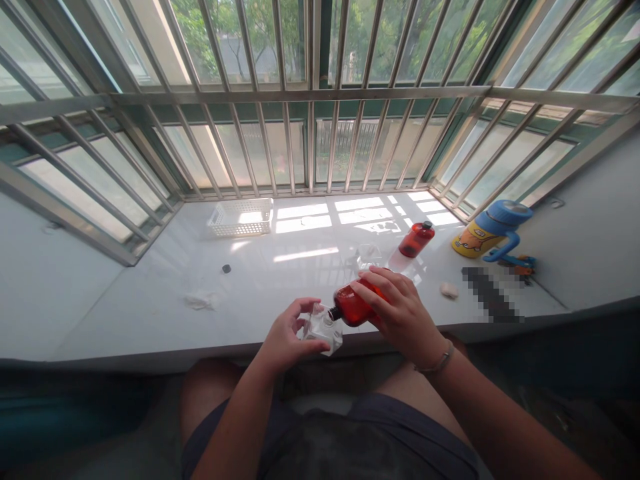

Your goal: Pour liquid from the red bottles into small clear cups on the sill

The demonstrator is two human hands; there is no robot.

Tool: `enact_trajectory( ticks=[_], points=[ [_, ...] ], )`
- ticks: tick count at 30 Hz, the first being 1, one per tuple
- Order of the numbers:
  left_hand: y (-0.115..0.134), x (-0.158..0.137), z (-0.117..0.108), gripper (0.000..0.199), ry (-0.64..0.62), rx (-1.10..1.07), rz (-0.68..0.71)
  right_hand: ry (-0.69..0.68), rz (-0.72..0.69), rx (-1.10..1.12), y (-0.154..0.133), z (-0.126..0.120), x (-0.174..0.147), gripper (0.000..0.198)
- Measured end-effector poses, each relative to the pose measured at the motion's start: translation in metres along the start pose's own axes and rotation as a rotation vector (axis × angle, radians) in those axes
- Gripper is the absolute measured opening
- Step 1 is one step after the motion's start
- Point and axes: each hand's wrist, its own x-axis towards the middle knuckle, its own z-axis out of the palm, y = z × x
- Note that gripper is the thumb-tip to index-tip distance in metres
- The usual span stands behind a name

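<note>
Steadily, your left hand [293, 337] holds the clear vessel [316, 329] near the counter's [165, 330] front edge, thumb on the near side, fingers curled at its left and top. Your right hand [395, 303] wraps the red bottle [353, 308] from above, tilted so its black neck meets the vessel's mouth; whether liquid runs is too small to tell. Keep the neck centred, tip gently, and hold the vessel level. Mind your right knuckles: a clear object [370, 253] sits just beyond them. Farther out, crumpled tissue [200, 301] and a dark cap [227, 269] lie leftward; a pale lump [449, 291], a blue-and-yellow mug [473, 243] and a second red bottle [415, 241] rightward. A white basket [240, 228] rests near the window bars [287, 150].
</note>
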Motion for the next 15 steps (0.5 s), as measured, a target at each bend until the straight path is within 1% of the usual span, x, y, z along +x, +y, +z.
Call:
enact_trajectory(
  ticks=[10, 15],
  points=[
    [-0.0023, 0.0009, -0.0004, 0.089, -0.024, -0.027, -0.018, 0.023, -0.030, -0.015, 0.0021, 0.0028, -0.0001, 0.052],
    [-0.0036, 0.0018, -0.0010, 0.088, -0.026, -0.025, -0.017, 0.020, -0.027, -0.023, 0.0026, 0.0029, -0.0004, 0.053]
  ],
)
